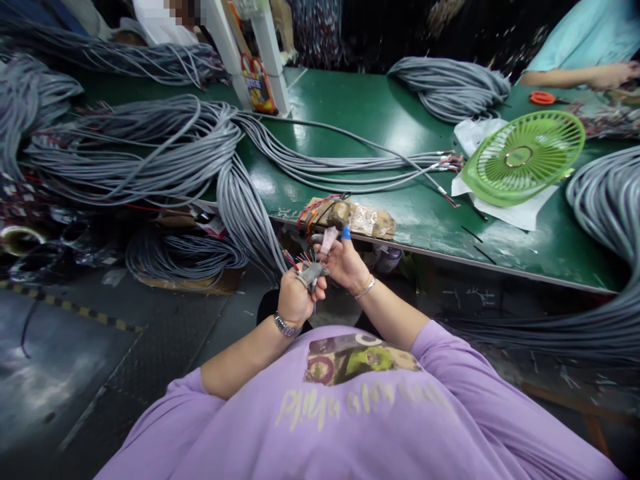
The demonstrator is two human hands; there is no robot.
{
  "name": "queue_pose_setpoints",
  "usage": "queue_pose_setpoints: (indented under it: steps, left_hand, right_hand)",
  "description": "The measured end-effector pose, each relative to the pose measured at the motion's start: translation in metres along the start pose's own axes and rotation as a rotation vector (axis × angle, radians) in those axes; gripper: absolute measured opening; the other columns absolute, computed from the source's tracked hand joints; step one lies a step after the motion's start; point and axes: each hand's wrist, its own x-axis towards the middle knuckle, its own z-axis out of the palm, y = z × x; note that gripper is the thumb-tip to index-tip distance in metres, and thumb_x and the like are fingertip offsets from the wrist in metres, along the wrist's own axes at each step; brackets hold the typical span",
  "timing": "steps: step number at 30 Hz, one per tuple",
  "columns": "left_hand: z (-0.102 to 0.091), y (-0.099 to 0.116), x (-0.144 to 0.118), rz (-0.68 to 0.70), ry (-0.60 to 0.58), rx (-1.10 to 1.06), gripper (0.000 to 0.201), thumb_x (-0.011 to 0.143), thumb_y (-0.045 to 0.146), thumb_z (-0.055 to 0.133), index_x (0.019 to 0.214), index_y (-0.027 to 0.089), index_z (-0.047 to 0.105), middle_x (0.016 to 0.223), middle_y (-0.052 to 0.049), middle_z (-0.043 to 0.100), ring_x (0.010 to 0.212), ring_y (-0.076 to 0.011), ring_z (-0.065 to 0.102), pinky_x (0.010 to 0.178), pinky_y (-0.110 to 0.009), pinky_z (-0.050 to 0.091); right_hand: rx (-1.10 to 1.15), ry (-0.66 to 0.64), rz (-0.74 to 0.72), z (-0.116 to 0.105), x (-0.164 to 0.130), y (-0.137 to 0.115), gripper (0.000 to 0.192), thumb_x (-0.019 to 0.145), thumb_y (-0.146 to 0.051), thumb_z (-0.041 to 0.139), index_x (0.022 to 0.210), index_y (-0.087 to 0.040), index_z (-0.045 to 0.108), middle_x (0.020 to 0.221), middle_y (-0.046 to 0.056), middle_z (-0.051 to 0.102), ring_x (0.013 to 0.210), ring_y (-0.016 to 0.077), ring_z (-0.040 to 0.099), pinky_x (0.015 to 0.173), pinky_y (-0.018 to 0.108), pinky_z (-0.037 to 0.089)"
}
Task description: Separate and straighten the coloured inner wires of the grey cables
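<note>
My left hand (295, 299) is closed around the stripped end of a grey multi-core cable (311, 275). Thin coloured wires (306, 256) fan out above that fist. Close on its right, my right hand (347, 268) has its palm turned up and its fingers curled at the wires, seemingly gripping some; the exact contact is too small to make out. One of its fingertips wears a blue cover (346, 233), and another has a pale pinkish wrap (329, 240). Just beyond both hands, a taped brown block (353, 217) with red and orange leads lies at the bench edge.
Grey cable bundles (200, 143) cover the left of the green bench (340, 100), some draping over its front edge. A green fan (523, 159) stands at right, near orange-handled scissors (544, 98). A co-worker's arm (570, 77) rests at the far right. More cable coils (183, 257) lie below.
</note>
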Motion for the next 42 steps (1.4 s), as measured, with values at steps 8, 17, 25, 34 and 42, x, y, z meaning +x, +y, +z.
queue_pose_setpoints:
  steps: [8, 17, 25, 34, 42]
  left_hand:
    - [0.0, 0.003, 0.001, 0.094, 0.075, -0.02, 0.026, 0.066, 0.037, 0.072, 0.069, 0.015, 0.059, 0.05, 0.002, 0.061, 0.034, -0.0073, 0.05, 0.031, -0.017, 0.029]
    - [0.008, 0.001, 0.007, 0.093, 0.104, -0.025, 0.03, 0.065, 0.04, 0.073, 0.067, 0.016, 0.055, 0.049, 0.003, 0.06, 0.033, -0.0068, 0.05, 0.031, -0.016, 0.026]
    - [0.009, -0.005, 0.008, 0.054, 0.083, -0.023, 0.034, 0.064, 0.043, 0.074, 0.07, 0.016, 0.055, 0.05, 0.003, 0.06, 0.035, -0.0066, 0.05, 0.033, -0.017, 0.028]
    - [0.007, -0.008, 0.007, 0.046, 0.067, 0.008, 0.033, 0.066, 0.044, 0.072, 0.069, 0.016, 0.054, 0.05, 0.003, 0.059, 0.035, -0.0065, 0.05, 0.033, -0.017, 0.027]
    - [0.0, -0.006, -0.004, 0.046, 0.042, 0.029, 0.032, 0.065, 0.043, 0.073, 0.069, 0.016, 0.056, 0.051, 0.002, 0.06, 0.034, -0.0073, 0.05, 0.033, -0.017, 0.029]
  right_hand:
    - [-0.082, 0.044, -0.08, -0.001, -0.006, -0.005, 0.028, 0.084, -0.045, 0.062, 0.082, -0.017, 0.064, 0.071, -0.001, 0.065, 0.059, 0.0087, 0.054, 0.056, 0.02, 0.045]
    - [-0.384, 0.237, -0.438, -0.003, 0.001, 0.009, 0.049, 0.075, -0.067, 0.059, 0.07, -0.018, 0.06, 0.064, -0.001, 0.059, 0.057, 0.0098, 0.049, 0.054, 0.022, 0.039]
    - [-0.037, 0.156, -0.217, 0.009, 0.009, 0.008, 0.043, 0.075, -0.062, 0.066, 0.073, -0.019, 0.06, 0.067, -0.001, 0.06, 0.055, 0.0092, 0.049, 0.051, 0.022, 0.041]
    - [-0.052, 0.141, -0.22, 0.009, 0.008, 0.01, 0.045, 0.077, -0.066, 0.06, 0.076, -0.021, 0.059, 0.069, -0.001, 0.06, 0.056, 0.0093, 0.05, 0.053, 0.022, 0.042]
    - [-0.097, 0.014, -0.041, -0.013, -0.008, 0.004, 0.053, 0.078, -0.071, 0.054, 0.082, -0.019, 0.064, 0.075, 0.002, 0.064, 0.061, 0.0106, 0.055, 0.056, 0.022, 0.046]
